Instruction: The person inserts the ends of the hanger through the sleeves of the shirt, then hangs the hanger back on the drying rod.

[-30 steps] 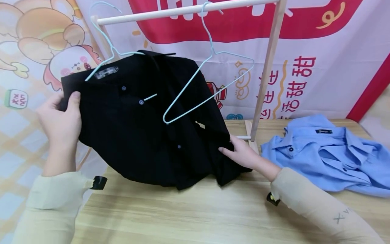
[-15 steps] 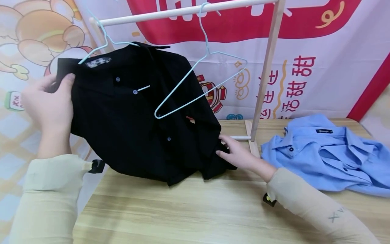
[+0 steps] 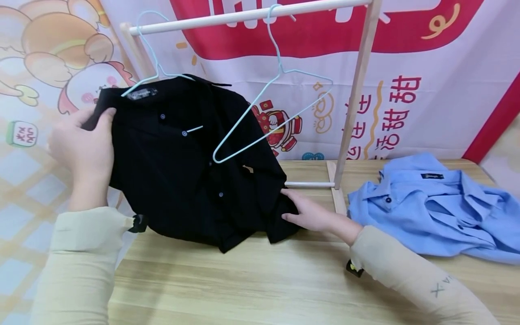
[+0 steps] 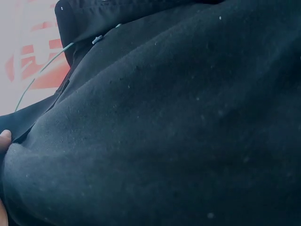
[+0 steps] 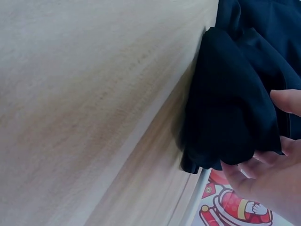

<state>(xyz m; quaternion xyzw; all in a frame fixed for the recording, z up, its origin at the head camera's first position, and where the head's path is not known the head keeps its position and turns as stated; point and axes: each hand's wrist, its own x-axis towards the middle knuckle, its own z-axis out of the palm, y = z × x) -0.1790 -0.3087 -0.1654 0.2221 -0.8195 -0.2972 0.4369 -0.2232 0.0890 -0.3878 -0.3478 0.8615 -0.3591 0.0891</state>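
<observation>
A black button-up shirt (image 3: 174,180) hangs tilted from a light blue wire hanger (image 3: 156,67), whose hook overlaps the rack bar. One arm of this hanger goes into the collar, and a short bit of blue wire pokes out near a button. My left hand (image 3: 87,149) grips the shirt's collar side at the left, thumb in front. At the lower right, my right hand (image 3: 310,212) touches a sleeve end (image 5: 225,113). Its fingers lie loosely under the cloth and the thumb stays spread. A second, bare hanger (image 3: 280,70) hangs on the bar, overlapping the shirt.
A wooden rack (image 3: 359,90) stands at the back of the wooden table (image 3: 243,284). Right of it lies a crumpled light blue shirt (image 3: 430,207). Behind everything is a printed backdrop (image 3: 438,117) with red and cartoon shapes.
The black shirt and left hand rose to the left, then came back down and right. The right hand has shifted left along with the sleeve. The blue shirt has not moved.
</observation>
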